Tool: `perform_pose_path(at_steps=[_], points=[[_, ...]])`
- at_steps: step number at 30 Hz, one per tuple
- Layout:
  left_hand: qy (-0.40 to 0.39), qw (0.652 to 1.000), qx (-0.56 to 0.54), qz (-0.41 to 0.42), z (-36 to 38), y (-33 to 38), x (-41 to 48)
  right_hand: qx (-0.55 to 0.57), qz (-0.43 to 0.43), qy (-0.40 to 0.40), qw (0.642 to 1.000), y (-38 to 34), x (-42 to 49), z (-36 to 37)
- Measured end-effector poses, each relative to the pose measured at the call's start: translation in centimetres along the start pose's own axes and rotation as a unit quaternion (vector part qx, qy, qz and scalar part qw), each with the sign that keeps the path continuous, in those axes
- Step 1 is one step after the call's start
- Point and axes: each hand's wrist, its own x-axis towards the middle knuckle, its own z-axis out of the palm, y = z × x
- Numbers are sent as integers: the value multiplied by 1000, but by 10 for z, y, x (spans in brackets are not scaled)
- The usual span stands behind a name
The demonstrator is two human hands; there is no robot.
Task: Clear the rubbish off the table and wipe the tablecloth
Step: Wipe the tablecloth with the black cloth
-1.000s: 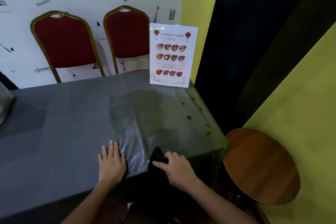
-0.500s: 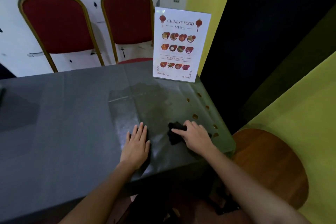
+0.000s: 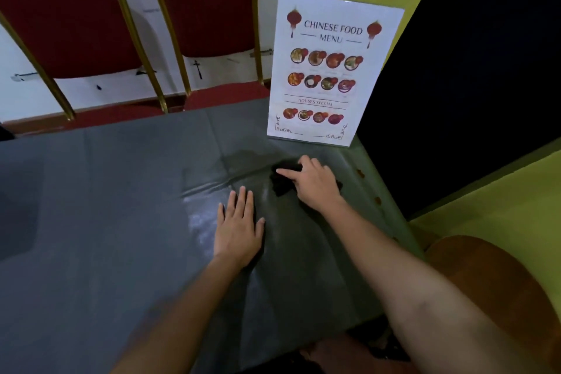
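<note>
A grey tablecloth [image 3: 100,191] covers the table, with a wet sheen in its right half. My right hand [image 3: 314,184] presses a black cloth [image 3: 282,184] onto the tablecloth just in front of the menu stand, fingers curled over the cloth. My left hand [image 3: 238,229] lies flat on the tablecloth, fingers straight, a little nearer to me and left of the cloth. Several orange-brown stains [image 3: 360,173] dot the tablecloth along its right edge, right of my right hand.
A standing "Chinese Food Menu" card [image 3: 331,70] is at the table's far right corner. Two red chairs with gold frames [image 3: 209,9] stand behind the table. A round wooden stool [image 3: 498,288] is at the right, beside a yellow wall.
My right hand has pushed the black cloth away from me, from the near edge toward the menu card. My left hand moved forward with it, staying flat on the tablecloth.
</note>
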Motion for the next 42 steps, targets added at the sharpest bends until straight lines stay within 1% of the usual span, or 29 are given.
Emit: perform_pose_path(at_steps=[5, 9, 12, 14, 16, 19, 21, 22, 24, 25, 26, 27, 29, 30, 32, 33, 34, 35, 37, 39, 41, 42], points=[[15, 1000, 18, -1, -1, 1, 2, 26, 56, 4, 998, -13, 32, 3], [15, 1000, 16, -4, -1, -1, 0, 53, 77, -2, 996, -17, 18, 9], [4, 1000, 8, -23, 1, 3, 0, 76, 55, -13, 996, -12, -22, 7], [1, 999, 5, -42, 2, 13, -7, 96, 49, -34, 994, -5, -64, 5], [13, 999, -3, -48, 5, 30, -19, 110, 45, -50, 992, 3, -114, 6], [13, 1000, -6, -11, 20, 58, -32, 126, 9, -63, 990, 18, -186, 9], [5, 1000, -12, 18, 27, 83, -36, 73, -24, -60, 995, 44, -206, 13], [0, 999, -16, 29, 28, 93, -37, 41, -15, -47, 998, 60, -206, 12], [-2, 999, -22, 45, 30, 114, -38, 17, 63, -19, 998, 90, -201, 2], [-3, 999, -25, 46, 32, 121, -40, 24, 112, -25, 993, 100, -199, -1], [-3, 999, -26, 43, 35, 125, -40, 37, 138, -34, 989, 103, -197, 1], [-5, 999, -23, 37, 37, 130, -44, 51, 139, -40, 988, 100, -201, 0], [-8, 1000, -16, 20, 42, 132, -47, 74, 95, -43, 992, 76, -214, 3], [-2, 1000, -16, 18, 43, 134, -49, 81, 47, -54, 994, 66, -227, 7], [2, 1000, -9, 17, 43, 137, -49, 64, -48, -57, 995, 63, -249, 16], [-4, 1000, -2, 19, 42, 138, -48, 55, -63, -58, 995, 72, -255, 18], [-8, 1000, 2, 20, 41, 139, -49, 55, -55, -52, 996, 84, -259, 18], [-9, 1000, 5, 20, 41, 140, -50, 58, -24, -42, 997, 98, -261, 15], [-11, 1000, 11, 18, 39, 142, -52, 53, 70, -16, 996, 126, -260, 10], [-19, 1000, 9, 16, 38, 143, -53, 76, 146, -6, 986, 140, -257, 9], [-20, 1000, 7, 16, 38, 144, -53, 103, 170, -5, 980, 131, -254, 5], [-21, 1000, 5, 16, 37, 143, -52, 114, 151, -15, 982, 118, -255, 5]])
